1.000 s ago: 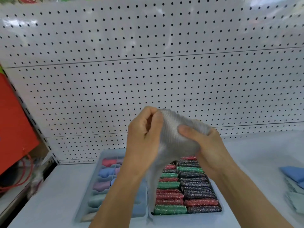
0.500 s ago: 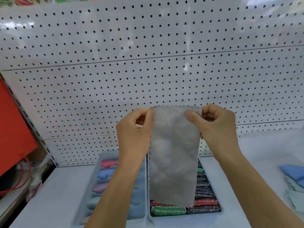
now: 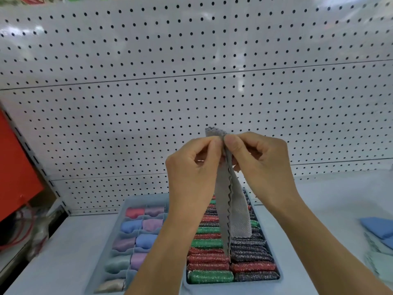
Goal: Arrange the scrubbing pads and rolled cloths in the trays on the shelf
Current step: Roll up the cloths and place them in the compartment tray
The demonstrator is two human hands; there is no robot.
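Head view: both hands are raised in front of the pegboard (image 3: 191,71), above the trays on the shelf (image 3: 319,209). The left hand (image 3: 191,173) and the right hand (image 3: 261,167) are brought together, each pinching the top edge of a grey cloth (image 3: 231,205) between thumb and fingers. The cloth hangs folded lengthwise, its scalloped edges roughly matched and its lower end dangling over the scrubbing pads (image 3: 231,260) in the right tray (image 3: 278,271). The left tray (image 3: 100,271) holds rolled cloths (image 3: 136,233) in divided compartments; the spots next to the near beige roll are covered by the left forearm, so I cannot tell whether any is free.

The main risk seems to be the fold itself. The cloth is limp and held only at the top, so the two layers could slide apart lower down and give a lopsided, loose roll that will not sit neatly in a compartment. If one pinch slackens while the hands shift to start rolling, the cloth could drop onto the glittery pads and snag on their rough surface. A roll made too thick might also crowd its neighbours. Flat cloths (image 3: 380,235) wait at the right edge of the shelf.
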